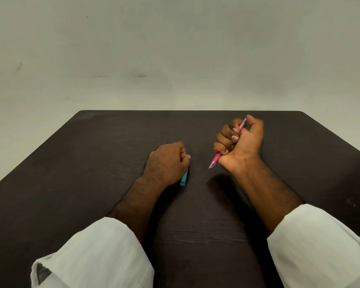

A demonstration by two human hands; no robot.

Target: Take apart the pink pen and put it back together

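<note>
The right hand (240, 143) is curled in a full fist around the pink pen (215, 160), lifted off the tabletop (92, 163) with the tip pointing down toward the left hand (167, 162). That hand is a closed fist resting on the tabletop over a teal piece (184, 179) — whether its fingers actually grip it is hidden. The pen looks whole. A fist hold gives little control for unscrewing — small inner parts could spring out and roll off.
</note>
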